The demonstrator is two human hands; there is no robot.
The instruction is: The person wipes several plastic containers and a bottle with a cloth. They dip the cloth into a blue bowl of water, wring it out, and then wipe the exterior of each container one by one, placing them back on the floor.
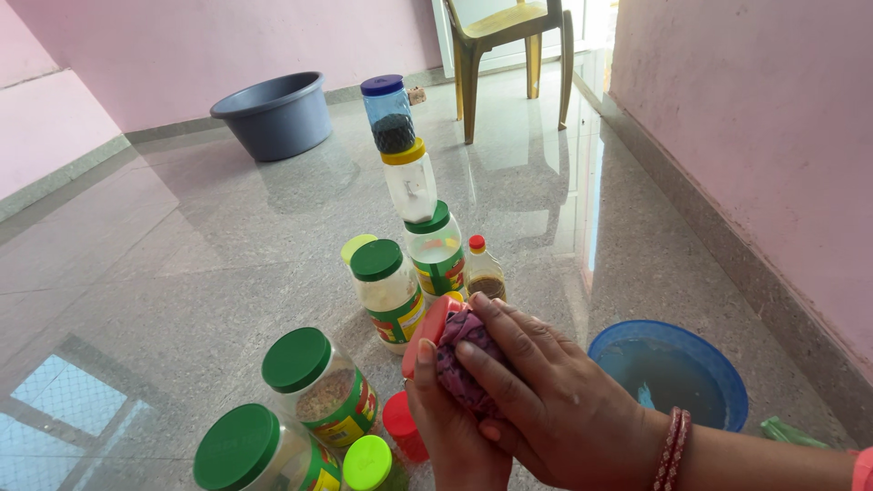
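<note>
Nearest the camera, the right hand (546,400) presses a purple cloth (464,359) against a jar with a red lid (426,336); its grip is clenched on the cloth. The left hand (450,436) grasps the jar from below, and the jar's body is hidden by both hands. Beside them, green-lidded jars (314,382) stand on the floor (164,264), the lowest cut off by the frame edge. A blue bowl (718,364) of water sits to the right. Beyond, jars form a stacked column topped by a blue-lidded jar (386,114). Farthest, a grey tub (273,114) and a chair (509,45), its top cropped.
</note>
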